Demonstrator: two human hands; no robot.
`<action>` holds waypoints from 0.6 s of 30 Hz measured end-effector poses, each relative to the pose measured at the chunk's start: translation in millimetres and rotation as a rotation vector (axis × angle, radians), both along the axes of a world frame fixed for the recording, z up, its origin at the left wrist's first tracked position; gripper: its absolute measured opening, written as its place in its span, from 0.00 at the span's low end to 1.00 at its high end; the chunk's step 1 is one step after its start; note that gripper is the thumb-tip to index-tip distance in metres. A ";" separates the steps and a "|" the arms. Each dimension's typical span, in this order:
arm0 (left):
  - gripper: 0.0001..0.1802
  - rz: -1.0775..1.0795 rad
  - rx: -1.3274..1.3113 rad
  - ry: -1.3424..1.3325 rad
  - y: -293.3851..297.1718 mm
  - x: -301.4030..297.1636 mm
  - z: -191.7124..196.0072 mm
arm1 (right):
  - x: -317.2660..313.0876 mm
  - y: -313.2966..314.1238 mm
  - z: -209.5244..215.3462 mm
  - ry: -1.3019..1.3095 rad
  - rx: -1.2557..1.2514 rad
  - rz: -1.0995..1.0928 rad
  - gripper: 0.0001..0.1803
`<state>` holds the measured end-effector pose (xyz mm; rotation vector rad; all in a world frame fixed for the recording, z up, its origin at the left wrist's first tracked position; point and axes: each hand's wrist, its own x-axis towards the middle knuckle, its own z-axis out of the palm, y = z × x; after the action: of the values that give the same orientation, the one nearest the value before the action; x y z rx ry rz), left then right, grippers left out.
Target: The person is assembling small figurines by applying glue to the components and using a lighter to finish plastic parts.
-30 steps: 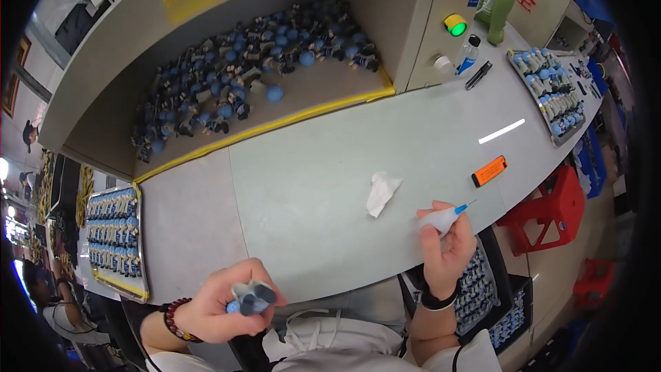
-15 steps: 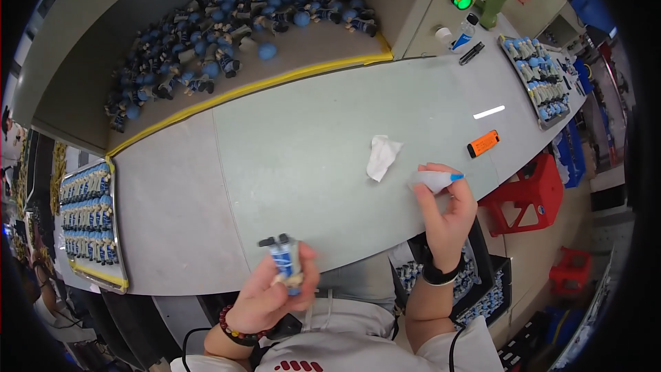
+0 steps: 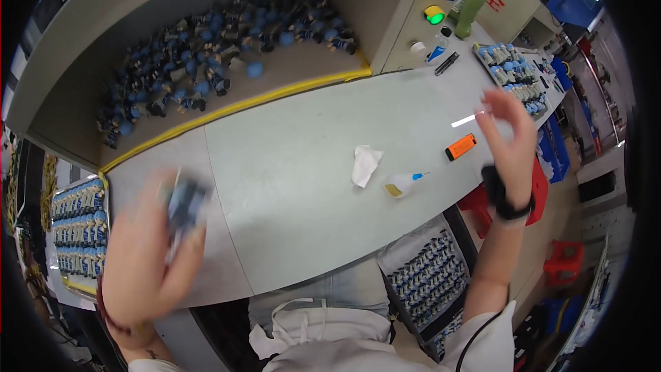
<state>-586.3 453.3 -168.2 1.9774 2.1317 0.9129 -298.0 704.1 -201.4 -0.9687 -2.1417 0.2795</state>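
My left hand (image 3: 148,251), smeared by motion, is closed around a small toy figure (image 3: 186,203) in blue and dark colours, above the left part of the table. My right hand (image 3: 511,131) is raised at the right with fingers apart and nothing in them, close to a tray of figures (image 3: 513,83). A small squeeze bottle (image 3: 398,186) with a blue needle tip lies on the table. Beside it rests a crumpled white tissue (image 3: 365,165). An orange block-shaped thing (image 3: 460,147) sits nearer my right hand.
A deep bin (image 3: 231,89) with a yellow-taped edge holds many heaped figures at the back. Another tray (image 3: 81,227) with rows of figures stands far left. Below the table's front edge is a dark box of figures (image 3: 427,279). Red stools (image 3: 564,262) stand at right.
My right hand has let go of the squeeze bottle, which now lies on the table, and moved up and right. My left hand has carried the figure left and farther from me.
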 end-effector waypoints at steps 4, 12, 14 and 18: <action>0.16 -0.001 -0.097 0.168 97.6 -27.2 -13.6 | -38.8 76.1 4.5 -0.184 0.203 0.069 0.17; 0.18 0.199 0.040 0.497 204.6 -53.7 -118.3 | -74.1 92.7 -33.6 -0.293 0.271 -0.028 0.12; 0.19 0.203 0.035 0.472 208.2 -47.9 -113.3 | -70.5 95.4 -38.1 -0.256 0.291 -0.011 0.12; 0.29 0.176 -0.040 0.411 215.0 -45.9 -101.4 | -68.4 94.1 -35.5 -0.230 0.342 0.012 0.10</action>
<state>-632.2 668.3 -269.6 2.1342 2.5473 0.5076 -366.4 798.2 -237.0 -0.8185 -2.3037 -0.1993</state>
